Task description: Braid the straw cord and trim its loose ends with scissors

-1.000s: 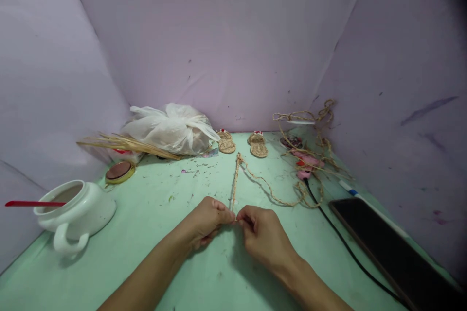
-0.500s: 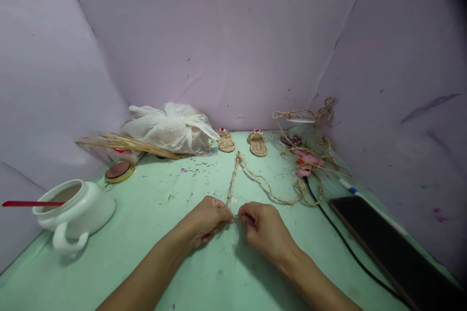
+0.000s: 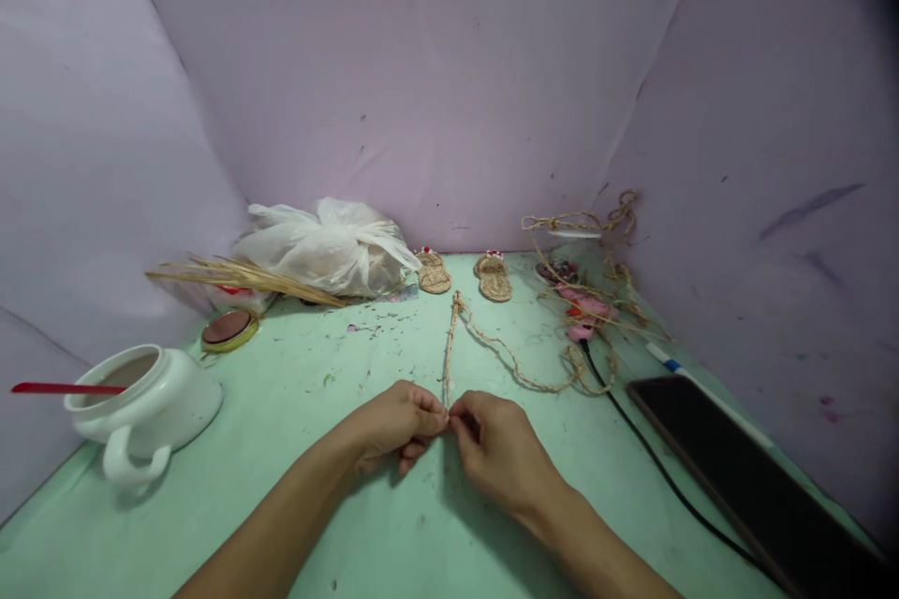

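My left hand (image 3: pixel 393 426) and my right hand (image 3: pixel 498 449) meet at the middle of the green table (image 3: pixel 295 393), fingertips pinched together on the near end of a thin straw cord (image 3: pixel 448 351). The cord runs straight away from my hands to a knot, then trails right as a braided rope (image 3: pixel 520 370) toward a tangle of straw rope (image 3: pixel 596 262). Both hands rest low on the table surface.
At the left stands a white pot (image 3: pixel 144 407) with a red stick (image 3: pixel 63 388) across it, beside a round lid (image 3: pixel 227 328). Farther back lie a white plastic bag (image 3: pixel 327 248), dry straw stalks (image 3: pixel 239 276), two tiny woven sandals (image 3: pixel 464 273). A black cable (image 3: pixel 653 468), a pen (image 3: pixel 670 363), a dark tablet (image 3: pixel 751 477) lie right.
My hands have drawn closer together, closing the small gap between the fingertips, and the cord between them and the knot now lies straighter.
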Action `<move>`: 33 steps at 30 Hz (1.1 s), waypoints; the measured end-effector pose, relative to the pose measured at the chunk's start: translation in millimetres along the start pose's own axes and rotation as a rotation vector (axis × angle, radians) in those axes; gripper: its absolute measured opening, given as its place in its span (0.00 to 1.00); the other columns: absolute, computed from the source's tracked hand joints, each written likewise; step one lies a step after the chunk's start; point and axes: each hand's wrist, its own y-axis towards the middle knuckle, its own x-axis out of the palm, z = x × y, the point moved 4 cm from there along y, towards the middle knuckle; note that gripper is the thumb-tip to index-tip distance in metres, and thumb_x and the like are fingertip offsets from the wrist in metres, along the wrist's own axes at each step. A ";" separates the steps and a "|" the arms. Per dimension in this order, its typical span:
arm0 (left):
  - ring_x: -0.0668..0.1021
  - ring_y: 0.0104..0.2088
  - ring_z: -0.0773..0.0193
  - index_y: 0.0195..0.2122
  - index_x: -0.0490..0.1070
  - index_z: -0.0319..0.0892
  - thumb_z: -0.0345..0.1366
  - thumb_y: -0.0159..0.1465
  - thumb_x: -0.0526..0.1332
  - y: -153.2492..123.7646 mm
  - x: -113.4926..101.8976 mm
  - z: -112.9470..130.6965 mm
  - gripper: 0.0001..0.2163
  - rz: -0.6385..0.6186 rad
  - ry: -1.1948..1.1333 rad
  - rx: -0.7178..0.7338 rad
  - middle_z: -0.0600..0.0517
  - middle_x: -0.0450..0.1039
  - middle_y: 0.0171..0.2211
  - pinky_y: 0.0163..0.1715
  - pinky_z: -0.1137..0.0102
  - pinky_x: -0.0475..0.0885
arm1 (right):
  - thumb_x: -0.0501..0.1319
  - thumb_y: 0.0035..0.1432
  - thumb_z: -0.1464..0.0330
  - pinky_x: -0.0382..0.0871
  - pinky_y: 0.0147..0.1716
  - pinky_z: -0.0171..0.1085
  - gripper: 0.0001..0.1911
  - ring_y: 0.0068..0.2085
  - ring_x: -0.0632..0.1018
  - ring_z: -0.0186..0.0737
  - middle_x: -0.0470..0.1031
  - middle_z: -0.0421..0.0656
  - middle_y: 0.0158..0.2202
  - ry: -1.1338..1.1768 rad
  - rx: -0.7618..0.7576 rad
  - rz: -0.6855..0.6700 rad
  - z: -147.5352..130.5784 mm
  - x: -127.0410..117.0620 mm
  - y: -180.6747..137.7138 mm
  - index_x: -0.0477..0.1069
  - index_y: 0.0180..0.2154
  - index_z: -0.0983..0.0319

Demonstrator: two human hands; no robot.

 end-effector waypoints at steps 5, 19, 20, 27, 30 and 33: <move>0.56 0.09 0.74 0.18 0.64 0.39 0.31 0.43 0.56 -1.8 -4.5 -1.5 0.01 0.039 0.025 -0.032 0.61 0.53 0.07 0.05 0.77 0.56 | 0.51 0.48 0.75 0.56 0.22 0.30 0.06 0.23 0.67 0.33 0.68 0.39 0.22 0.014 -0.066 -0.003 0.9 0.4 0.6 0.65 0.26 0.62; 0.51 0.08 0.76 0.17 0.60 0.41 0.28 0.40 0.53 -1.9 -4.3 1.3 0.02 0.080 -0.016 -0.071 0.63 0.51 0.08 0.05 0.79 0.46 | 0.52 0.50 0.72 0.52 0.19 0.30 0.10 0.19 0.60 0.29 0.60 0.35 0.15 0.110 -0.146 0.027 4.8 5.0 2.8 0.67 0.20 0.64; 0.51 0.08 0.76 0.17 0.60 0.41 0.29 0.40 0.53 -2.3 -5.5 1.4 0.02 0.081 -0.011 -0.071 0.63 0.50 0.08 0.05 0.79 0.46 | 0.52 0.51 0.71 0.51 0.18 0.30 0.10 0.18 0.60 0.29 0.60 0.35 0.15 0.126 -0.132 0.021 6.0 5.6 3.2 0.68 0.21 0.64; 0.55 0.08 0.76 0.19 0.65 0.39 0.34 0.47 0.55 -7.4 -10.6 8.1 0.04 0.122 0.073 -0.046 0.60 0.57 0.10 0.05 0.79 0.46 | 0.53 0.52 0.70 0.55 0.19 0.29 0.10 0.19 0.62 0.29 0.68 0.37 0.18 0.241 -0.091 0.031 8.7 3.8 3.5 0.72 0.25 0.64; 0.56 0.07 0.76 0.16 0.66 0.37 0.36 0.49 0.55 -6.7 -9.6 9.4 0.09 0.144 0.110 -0.027 0.57 0.60 0.10 0.05 0.78 0.46 | 0.53 0.52 0.70 0.56 0.20 0.29 0.10 0.20 0.64 0.30 0.68 0.38 0.18 0.234 -0.076 0.019 9.1 6.1 3.7 0.71 0.25 0.63; 0.56 0.07 0.77 0.15 0.65 0.37 0.34 0.47 0.56 -4.2 -10.7 7.6 0.07 0.170 0.112 -0.025 0.58 0.59 0.09 0.06 0.78 0.46 | 0.54 0.50 0.70 0.57 0.21 0.30 0.08 0.21 0.65 0.31 0.68 0.38 0.18 0.200 -0.082 0.033 10.8 6.3 4.5 0.71 0.25 0.63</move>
